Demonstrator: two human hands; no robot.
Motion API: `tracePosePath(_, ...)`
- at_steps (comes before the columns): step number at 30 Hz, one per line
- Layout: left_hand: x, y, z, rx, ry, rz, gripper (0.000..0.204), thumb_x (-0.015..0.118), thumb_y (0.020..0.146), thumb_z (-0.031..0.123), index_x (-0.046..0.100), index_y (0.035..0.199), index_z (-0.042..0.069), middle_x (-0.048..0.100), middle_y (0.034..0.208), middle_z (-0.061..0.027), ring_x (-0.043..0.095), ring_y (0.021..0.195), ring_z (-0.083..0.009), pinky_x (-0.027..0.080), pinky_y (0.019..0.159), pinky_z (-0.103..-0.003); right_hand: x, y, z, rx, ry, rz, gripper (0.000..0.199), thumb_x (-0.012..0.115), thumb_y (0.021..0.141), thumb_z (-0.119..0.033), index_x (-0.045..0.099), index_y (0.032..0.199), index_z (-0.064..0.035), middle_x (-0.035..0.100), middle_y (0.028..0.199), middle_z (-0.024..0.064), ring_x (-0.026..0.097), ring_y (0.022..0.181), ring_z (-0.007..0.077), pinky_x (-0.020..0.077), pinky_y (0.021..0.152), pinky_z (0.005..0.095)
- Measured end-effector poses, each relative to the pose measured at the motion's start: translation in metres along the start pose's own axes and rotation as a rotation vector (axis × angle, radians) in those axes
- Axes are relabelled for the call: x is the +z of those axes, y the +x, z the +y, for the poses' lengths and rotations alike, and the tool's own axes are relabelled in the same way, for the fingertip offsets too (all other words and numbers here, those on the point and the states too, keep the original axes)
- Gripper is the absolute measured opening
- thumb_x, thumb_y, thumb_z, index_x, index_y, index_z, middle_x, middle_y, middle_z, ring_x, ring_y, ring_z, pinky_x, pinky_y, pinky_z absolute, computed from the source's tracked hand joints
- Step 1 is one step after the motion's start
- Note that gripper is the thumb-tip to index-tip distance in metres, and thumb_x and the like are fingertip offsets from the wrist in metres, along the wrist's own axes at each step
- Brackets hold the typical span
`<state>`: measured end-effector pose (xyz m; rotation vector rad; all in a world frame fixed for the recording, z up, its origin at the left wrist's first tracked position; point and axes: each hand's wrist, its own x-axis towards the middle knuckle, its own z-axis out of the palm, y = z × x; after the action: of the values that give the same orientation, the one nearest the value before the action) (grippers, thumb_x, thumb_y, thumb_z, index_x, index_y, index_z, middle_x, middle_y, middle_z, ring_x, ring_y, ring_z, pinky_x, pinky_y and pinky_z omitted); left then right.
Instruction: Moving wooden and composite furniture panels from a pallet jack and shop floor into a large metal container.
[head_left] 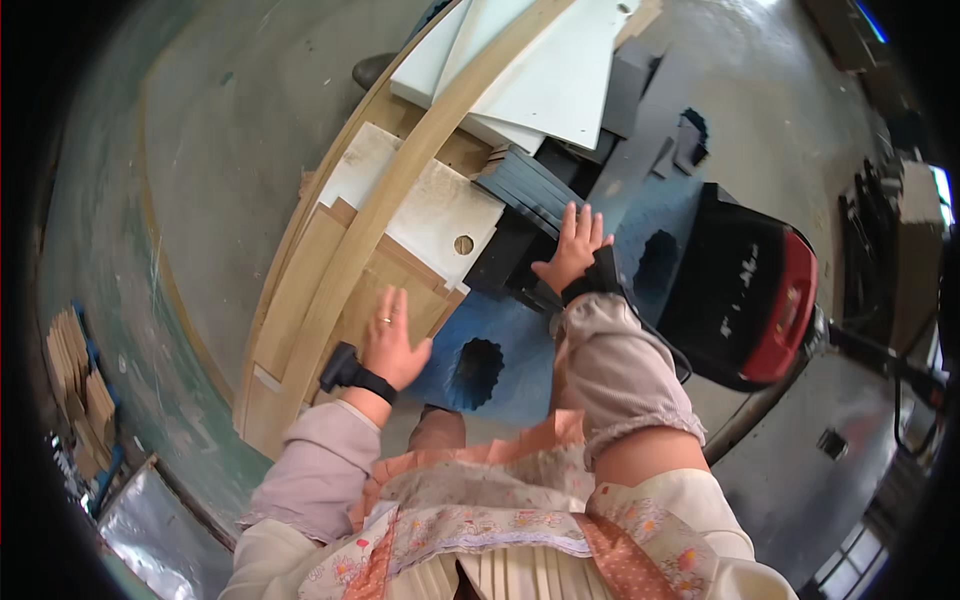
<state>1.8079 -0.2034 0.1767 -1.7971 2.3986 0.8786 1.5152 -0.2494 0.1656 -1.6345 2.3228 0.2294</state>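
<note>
My left hand [393, 345] is open with its fingers stretched out, above light wooden boards [365, 300]. It wears a ring and a black wrist strap, and nothing is in it. My right hand [578, 250], also strapped at the wrist, has its fingers spread. Its fingertips reach the end of a stack of dark grey strips [530, 183]; whether they touch cannot be made out. Between the hands lies a white board with a round hole [445, 220]. A long wooden strip [400, 165] runs across the pile on the left.
Large white panels [550, 90] lie at the far end of the pile. Beneath is a blue support with dark scalloped holes [520, 345]. A black and red casing [745, 290] stands at the right. Stacked wood pieces [75, 365] are at the far left.
</note>
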Motion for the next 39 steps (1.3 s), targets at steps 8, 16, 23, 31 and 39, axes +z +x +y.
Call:
tracePosePath(8, 0.061, 0.036, -0.055, -0.224, 0.212, -0.123, 0.112, 0.072, 0.063, 0.043, 0.001, 0.139, 0.0, -0.007, 0.144, -0.022, -0.007, 0.134, -0.0365, 0.006, 0.107, -0.05, 0.072, 0.098, -0.015, -0.158, 0.031, -0.057, 0.115, 0.081, 0.051, -0.037, 0.015, 0.14, -0.0093, 0.023, 0.139, 0.0187, 0.023, 0.128, 0.0399, 0.0212, 0.101, 0.0545)
tracePosePath(16, 0.056, 0.042, -0.05, -0.194, 0.184, -0.169, 0.115, 0.073, 0.061, 0.041, -0.001, 0.139, 0.002, -0.01, 0.144, -0.0212, -0.008, 0.134, -0.037, 0.005, 0.107, -0.05, 0.063, 0.107, 0.002, -0.331, 0.15, 0.116, 0.1, 0.077, 0.048, -0.029, 0.03, 0.134, -0.0075, 0.043, 0.115, 0.0163, 0.044, 0.107, 0.0318, 0.0333, 0.09, 0.0427)
tracePosePath(23, 0.025, 0.074, 0.005, -0.001, -0.431, 0.072, 0.1, 0.072, 0.067, 0.027, 0.008, 0.139, -0.001, 0.016, 0.142, -0.0238, 0.018, 0.132, -0.0334, 0.017, 0.107, -0.039, 0.016, 0.052, 0.023, -0.219, 0.575, 0.201, 0.101, 0.077, 0.045, -0.022, 0.03, 0.133, -0.0025, 0.043, 0.113, 0.0189, 0.043, 0.105, 0.0347, 0.0347, 0.09, 0.0421)
tracePosePath(31, 0.025, 0.127, 0.075, -0.224, -1.872, -0.412, 0.069, 0.072, 0.062, 0.012, 0.042, 0.123, -0.002, 0.053, 0.119, -0.0117, 0.052, 0.108, -0.023, 0.039, 0.094, -0.032, 0.01, 0.004, 0.008, -0.085, 1.422, -0.502, 0.107, 0.079, 0.055, -0.023, 0.015, 0.135, 0.0058, 0.036, 0.128, 0.0205, 0.034, 0.122, 0.0267, 0.0285, 0.101, 0.0345)
tracePosePath(39, 0.026, 0.117, 0.065, -0.408, -2.167, -0.361, 0.063, 0.07, 0.058, 0.009, 0.049, 0.116, -0.002, 0.057, 0.111, -0.0133, 0.057, 0.1, -0.0271, 0.045, 0.089, -0.035, 0.027, 0.129, 0.063, 0.161, 1.756, -0.366, 0.059, 0.066, 0.079, -0.023, 0.039, 0.126, 0.0001, 0.055, 0.094, 0.0057, 0.053, 0.087, 0.0148, 0.0429, 0.081, 0.0286)
